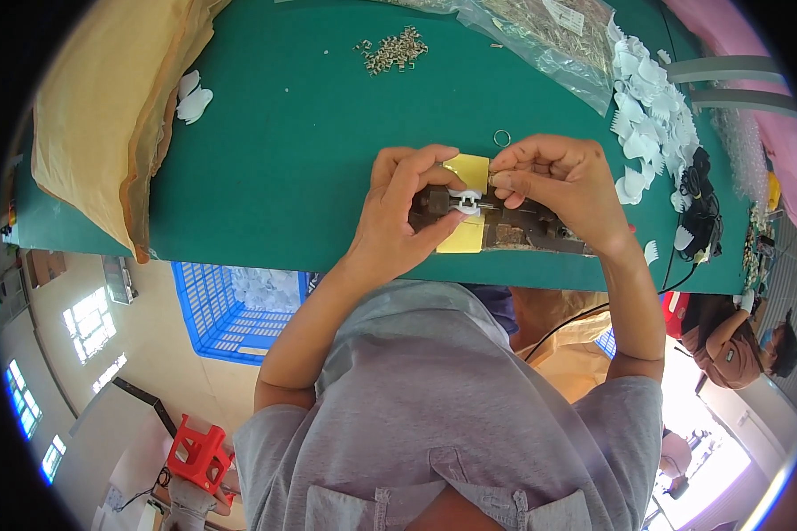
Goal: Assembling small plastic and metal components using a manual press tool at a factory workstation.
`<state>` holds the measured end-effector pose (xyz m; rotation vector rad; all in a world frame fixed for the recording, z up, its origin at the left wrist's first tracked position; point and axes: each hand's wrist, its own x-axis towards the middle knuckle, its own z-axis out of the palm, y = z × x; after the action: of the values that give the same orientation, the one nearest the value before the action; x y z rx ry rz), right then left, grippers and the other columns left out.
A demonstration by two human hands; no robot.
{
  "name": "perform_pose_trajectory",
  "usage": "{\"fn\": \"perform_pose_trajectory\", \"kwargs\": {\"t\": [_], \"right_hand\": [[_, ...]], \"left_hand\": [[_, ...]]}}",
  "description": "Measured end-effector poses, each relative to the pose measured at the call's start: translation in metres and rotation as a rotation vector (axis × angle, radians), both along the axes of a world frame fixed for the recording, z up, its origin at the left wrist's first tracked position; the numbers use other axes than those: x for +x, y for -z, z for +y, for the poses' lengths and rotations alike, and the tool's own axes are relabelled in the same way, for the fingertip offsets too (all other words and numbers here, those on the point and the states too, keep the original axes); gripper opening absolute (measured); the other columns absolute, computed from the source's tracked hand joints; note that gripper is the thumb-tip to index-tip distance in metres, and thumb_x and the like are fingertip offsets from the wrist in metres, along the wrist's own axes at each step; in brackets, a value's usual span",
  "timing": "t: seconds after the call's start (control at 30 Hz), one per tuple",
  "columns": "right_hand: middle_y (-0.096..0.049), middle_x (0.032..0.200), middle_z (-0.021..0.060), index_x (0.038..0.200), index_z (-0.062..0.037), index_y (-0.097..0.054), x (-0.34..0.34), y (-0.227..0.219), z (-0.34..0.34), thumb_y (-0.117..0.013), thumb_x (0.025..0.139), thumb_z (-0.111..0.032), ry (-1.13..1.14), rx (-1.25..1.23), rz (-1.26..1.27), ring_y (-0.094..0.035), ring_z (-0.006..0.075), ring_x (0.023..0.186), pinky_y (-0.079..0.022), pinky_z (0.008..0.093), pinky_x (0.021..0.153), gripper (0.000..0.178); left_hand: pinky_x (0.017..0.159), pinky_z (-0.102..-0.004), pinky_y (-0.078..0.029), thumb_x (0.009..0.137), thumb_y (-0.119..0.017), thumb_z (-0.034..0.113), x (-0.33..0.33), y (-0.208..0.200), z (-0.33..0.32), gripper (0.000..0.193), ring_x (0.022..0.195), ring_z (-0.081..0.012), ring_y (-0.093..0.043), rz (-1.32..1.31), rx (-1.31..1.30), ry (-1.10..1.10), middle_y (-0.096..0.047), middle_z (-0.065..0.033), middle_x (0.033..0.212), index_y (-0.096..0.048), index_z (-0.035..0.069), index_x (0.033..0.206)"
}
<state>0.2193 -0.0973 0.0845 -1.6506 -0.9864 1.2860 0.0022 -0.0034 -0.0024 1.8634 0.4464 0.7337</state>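
White piece (466,211) at the metal jig (515,234), left hand (395,212) pinching it; right hand (571,177) fingertips together, contents too small to tell. Probably light, stiff, slick plastic; hold by outer edges

A small white notched piece (466,203) sits at the dark metal fixture (527,232).

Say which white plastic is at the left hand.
The white plastic between the left hand's fingers, by the yellow strip; the other white pieces on the green table lie loose, mostly heaped at right.
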Motion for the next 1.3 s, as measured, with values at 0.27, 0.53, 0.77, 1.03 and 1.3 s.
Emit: {"fn": "perform_pose_trajectory", "kwargs": {"t": [0.27,0.53,0.77,1.03,1.3], "right_hand": [[-0.070,0.090,0.0019,0.099,-0.0055,-0.079,-0.033,0.005,-0.015,-0.079,0.090,-0.010,0.039,0.176,-0.390,-0.057,0.0153,0.087,-0.046,0.0325,0.085,0.010],[-0.067,0.086,0.0021,0.094,-0.0081,-0.077,-0.040,0.020,-0.019,-0.078,0.088,-0.009,0.002,0.308,-0.600,-0.055,0.0211,0.087,-0.039,0.0356,0.089,0.006],[-0.066,0.085,0.0030,0.095,-0.0083,-0.077,-0.042,0.018,-0.017,-0.078,0.087,-0.008,-0.024,0.356,-0.647,-0.055,0.0222,0.086,-0.040,0.0363,0.087,0.008],[-0.067,0.079,0.0026,0.085,-0.0089,-0.074,-0.053,0.019,-0.016,-0.078,0.080,-0.005,0.060,0.364,-0.710,-0.058,0.0236,0.081,-0.044,0.0370,0.080,0.008],[-0.070,0.079,0.0033,0.083,-0.0083,-0.073,-0.057,0.017,-0.014,-0.079,0.079,-0.004,0.162,0.268,-0.657,-0.061,0.0212,0.079,-0.048,0.0355,0.080,0.008]], "left_hand": [[0.094,-0.0374,-0.051,0.080,-0.083,0.002,-0.001,-0.001,-0.001,0.065,0.116,-0.0252,-0.051,0.010,-0.043,0.009,-0.077,-0.0008,0.111,-0.058,0.012,0.139],[0.097,-0.0382,-0.049,0.080,-0.082,0.002,0.000,0.000,-0.001,0.065,0.115,-0.0258,-0.051,0.000,-0.050,0.006,-0.077,-0.0016,0.111,-0.057,0.011,0.140],[0.097,-0.0379,-0.049,0.080,-0.083,0.002,0.000,0.002,0.000,0.068,0.114,-0.0260,-0.051,-0.010,-0.028,0.004,-0.077,-0.0021,0.112,-0.056,0.010,0.142],[0.099,-0.0392,-0.047,0.079,-0.084,0.002,-0.001,0.002,0.000,0.071,0.114,-0.0269,-0.052,-0.011,-0.030,0.010,-0.076,-0.0019,0.113,-0.055,0.011,0.143],[0.097,-0.0358,-0.050,0.079,-0.083,-0.001,-0.001,0.000,0.001,0.070,0.118,-0.0243,-0.053,0.018,-0.009,0.009,-0.076,-0.0020,0.112,-0.054,0.009,0.142]]}}
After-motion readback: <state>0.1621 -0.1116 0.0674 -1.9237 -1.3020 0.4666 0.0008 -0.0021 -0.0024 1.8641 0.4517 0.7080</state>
